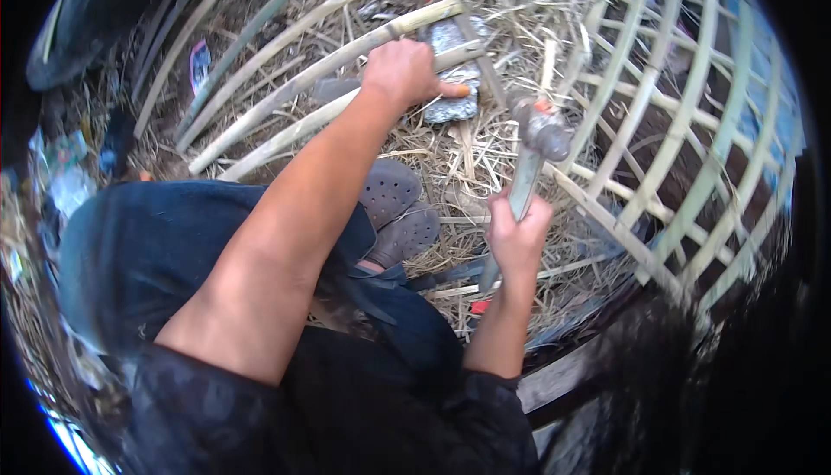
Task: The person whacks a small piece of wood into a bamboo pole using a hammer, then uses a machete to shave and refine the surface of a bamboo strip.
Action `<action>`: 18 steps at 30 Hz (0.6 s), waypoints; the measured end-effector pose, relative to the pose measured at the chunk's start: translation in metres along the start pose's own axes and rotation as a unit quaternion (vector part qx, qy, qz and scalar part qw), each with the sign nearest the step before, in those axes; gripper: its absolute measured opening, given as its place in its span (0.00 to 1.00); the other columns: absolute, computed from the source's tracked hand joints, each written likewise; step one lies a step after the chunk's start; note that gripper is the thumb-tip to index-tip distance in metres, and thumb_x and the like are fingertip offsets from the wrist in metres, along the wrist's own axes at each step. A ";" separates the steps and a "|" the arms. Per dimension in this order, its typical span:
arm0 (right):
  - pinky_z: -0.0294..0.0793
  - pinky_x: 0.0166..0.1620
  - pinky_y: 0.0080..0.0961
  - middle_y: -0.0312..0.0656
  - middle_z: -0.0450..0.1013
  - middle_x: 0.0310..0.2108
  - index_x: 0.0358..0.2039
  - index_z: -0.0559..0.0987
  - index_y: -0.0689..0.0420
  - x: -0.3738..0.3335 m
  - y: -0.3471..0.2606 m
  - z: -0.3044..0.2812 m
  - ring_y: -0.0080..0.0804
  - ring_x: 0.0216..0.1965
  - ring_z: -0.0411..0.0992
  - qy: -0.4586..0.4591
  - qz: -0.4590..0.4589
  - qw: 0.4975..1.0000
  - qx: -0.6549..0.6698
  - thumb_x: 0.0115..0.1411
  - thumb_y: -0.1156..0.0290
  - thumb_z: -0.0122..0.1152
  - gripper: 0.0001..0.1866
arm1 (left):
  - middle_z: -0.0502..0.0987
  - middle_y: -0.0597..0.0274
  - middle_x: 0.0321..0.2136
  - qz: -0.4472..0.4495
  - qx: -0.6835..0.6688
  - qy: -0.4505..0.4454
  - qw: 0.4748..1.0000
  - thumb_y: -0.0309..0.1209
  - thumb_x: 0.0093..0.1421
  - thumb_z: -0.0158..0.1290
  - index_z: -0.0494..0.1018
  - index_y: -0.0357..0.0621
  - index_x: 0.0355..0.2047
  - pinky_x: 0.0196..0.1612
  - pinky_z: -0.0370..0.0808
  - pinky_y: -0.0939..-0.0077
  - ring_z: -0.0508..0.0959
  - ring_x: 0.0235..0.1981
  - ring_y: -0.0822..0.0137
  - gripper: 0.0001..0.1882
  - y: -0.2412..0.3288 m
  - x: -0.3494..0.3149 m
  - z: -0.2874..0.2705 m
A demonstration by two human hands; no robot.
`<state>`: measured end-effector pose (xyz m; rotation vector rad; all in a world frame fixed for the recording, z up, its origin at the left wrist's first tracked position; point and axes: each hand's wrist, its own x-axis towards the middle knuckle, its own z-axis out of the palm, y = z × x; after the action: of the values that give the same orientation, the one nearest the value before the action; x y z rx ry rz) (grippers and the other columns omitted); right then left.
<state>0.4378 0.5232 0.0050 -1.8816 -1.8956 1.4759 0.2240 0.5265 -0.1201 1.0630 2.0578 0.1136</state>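
Observation:
My left hand [402, 72] is closed on a split bamboo strip [303, 135] near its far end; its thumb is extended, with an orange tip. Other bamboo strips [299, 82] fan out to the left, and a crosspiece [486, 64] runs across near their ends. Under the strip ends lies a rough silvery-grey block [452, 109]. My right hand [519, 228] grips the pale handle of a hammer [523, 182]. The hammer's grey head [545, 133] is raised to the right of the block, slightly blurred.
A woven bamboo lattice [684, 120] stands at the right. Straw and bamboo shavings [467, 172] cover the ground. My perforated grey clogs [402, 228] are below the block. A small red object [480, 307] lies near my right forearm; plastic litter [71, 189] lies at far left.

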 end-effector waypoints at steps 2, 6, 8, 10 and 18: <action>0.58 0.14 0.17 0.32 0.65 0.12 0.21 0.74 0.63 -0.029 -0.002 -0.022 0.16 0.10 0.61 0.015 -0.059 0.998 -0.012 0.51 0.78 0.55 0.04 | 0.80 0.49 0.31 0.036 0.018 0.016 0.999 0.73 0.36 0.54 0.79 0.35 0.29 0.41 0.77 0.63 0.81 0.36 0.54 0.46 0.002 -0.007 -0.005; 0.61 0.19 0.22 0.35 0.65 0.12 0.20 0.73 0.64 -0.097 -0.021 -0.059 0.18 0.14 0.63 0.037 -0.004 0.998 -0.049 0.49 0.76 0.58 0.06 | 0.79 0.44 0.29 0.055 0.005 0.041 0.998 0.73 0.37 0.54 0.78 0.34 0.28 0.39 0.77 0.60 0.80 0.33 0.51 0.46 0.004 -0.024 -0.026; 0.61 0.21 0.24 0.38 0.65 0.12 0.19 0.72 0.64 -0.133 -0.028 -0.075 0.19 0.17 0.63 0.061 -0.005 0.996 -0.062 0.48 0.75 0.60 0.08 | 0.79 0.43 0.28 0.060 -0.031 0.080 0.994 0.72 0.39 0.54 0.78 0.33 0.28 0.40 0.77 0.59 0.80 0.33 0.50 0.45 0.007 -0.040 -0.042; 0.62 0.21 0.26 0.39 0.65 0.12 0.20 0.73 0.64 -0.171 -0.026 -0.088 0.20 0.16 0.62 0.088 0.024 0.991 -0.097 0.49 0.74 0.61 0.08 | 0.79 0.43 0.26 0.086 -0.029 0.102 0.991 0.66 0.41 0.58 0.78 0.33 0.29 0.38 0.77 0.60 0.80 0.32 0.50 0.41 0.009 -0.058 -0.061; 0.64 0.22 0.27 0.42 0.65 0.12 0.22 0.74 0.64 -0.273 -0.076 -0.093 0.24 0.15 0.64 0.133 -0.072 0.987 -0.059 0.47 0.73 0.60 0.07 | 0.62 0.72 0.12 0.180 -0.236 -0.063 0.953 0.34 0.54 0.59 0.59 0.50 0.12 0.16 0.53 0.79 0.60 0.13 0.80 0.21 -0.019 -0.116 -0.183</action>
<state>0.5082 0.3705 0.2507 -1.8347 -1.9785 1.0328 0.1236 0.4788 0.0674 1.0901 1.5875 0.6709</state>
